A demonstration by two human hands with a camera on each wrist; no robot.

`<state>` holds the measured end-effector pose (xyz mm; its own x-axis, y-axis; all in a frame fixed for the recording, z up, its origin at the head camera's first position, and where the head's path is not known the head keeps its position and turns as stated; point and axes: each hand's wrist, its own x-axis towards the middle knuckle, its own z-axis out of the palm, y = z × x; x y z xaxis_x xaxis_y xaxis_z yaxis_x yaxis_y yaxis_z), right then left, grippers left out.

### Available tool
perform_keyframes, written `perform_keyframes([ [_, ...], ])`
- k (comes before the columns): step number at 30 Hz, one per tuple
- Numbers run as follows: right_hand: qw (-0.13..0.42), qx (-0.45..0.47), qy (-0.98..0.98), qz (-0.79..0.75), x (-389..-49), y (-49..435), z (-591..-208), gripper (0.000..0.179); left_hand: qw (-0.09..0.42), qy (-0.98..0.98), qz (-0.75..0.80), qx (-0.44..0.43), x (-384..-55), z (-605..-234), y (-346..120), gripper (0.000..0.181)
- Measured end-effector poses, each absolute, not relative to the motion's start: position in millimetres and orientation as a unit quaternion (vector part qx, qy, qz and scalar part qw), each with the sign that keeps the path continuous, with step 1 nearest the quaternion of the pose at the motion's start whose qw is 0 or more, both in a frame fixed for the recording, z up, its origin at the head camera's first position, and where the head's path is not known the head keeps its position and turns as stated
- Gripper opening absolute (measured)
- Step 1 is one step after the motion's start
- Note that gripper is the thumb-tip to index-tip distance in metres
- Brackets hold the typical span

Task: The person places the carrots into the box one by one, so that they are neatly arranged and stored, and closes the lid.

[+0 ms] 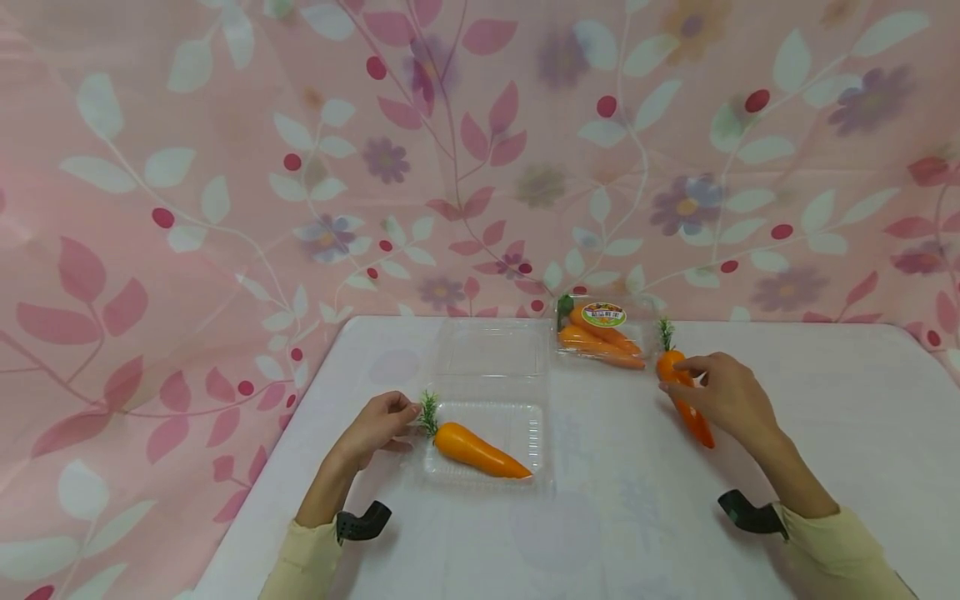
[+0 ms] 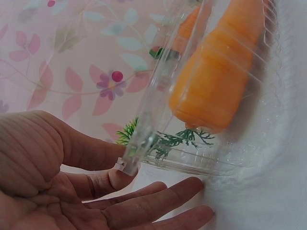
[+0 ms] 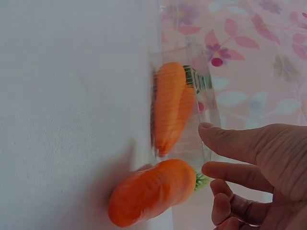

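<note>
An orange carrot (image 1: 480, 451) with a green leafy top lies in the base of a clear plastic clamshell box (image 1: 536, 433), whose lid is folded back. My left hand (image 1: 381, 427) pinches the box's left rim between thumb and forefinger, as the left wrist view shows; its other fingers spread below. At the right, a second carrot (image 1: 693, 417) rests on the table, its leafy top pointing to the back. Over it hovers my right hand (image 1: 727, 392), thumb and forefinger apart. In the right wrist view this carrot (image 3: 153, 191) lies beside the fingertips, with nothing gripped.
A closed clear box (image 1: 639, 321) with carrots inside and an oval label on its lid stands at the table's back edge, just left of the second carrot. A pink floral cloth (image 1: 465, 167) hangs behind the white table (image 1: 615, 533).
</note>
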<state>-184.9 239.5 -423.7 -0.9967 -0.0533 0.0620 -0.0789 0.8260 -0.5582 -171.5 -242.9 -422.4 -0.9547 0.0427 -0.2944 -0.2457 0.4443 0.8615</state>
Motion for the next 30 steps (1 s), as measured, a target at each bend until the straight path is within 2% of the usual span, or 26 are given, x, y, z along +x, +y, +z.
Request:
perform_keyframes([
  [12, 0.065, -0.007, -0.961, 0.27, -190.0, 241.7, -431.6, 0.055, 0.138, 0.836, 0.529, -0.057, -170.1, -422.0, -243.5, 0.021],
  [22, 0.018, -0.041, -0.964, 0.262, -195.3, 245.9, -438.8, 0.07, 0.138, 0.837, 0.526, -0.06, -170.5, -422.6, -244.0, 0.021],
  [30, -0.02, -0.044, -0.963, 0.266, -196.1, 245.8, -442.0, 0.075, 0.139, 0.837, 0.525, -0.061, -170.5, -422.0, -243.2, 0.022],
])
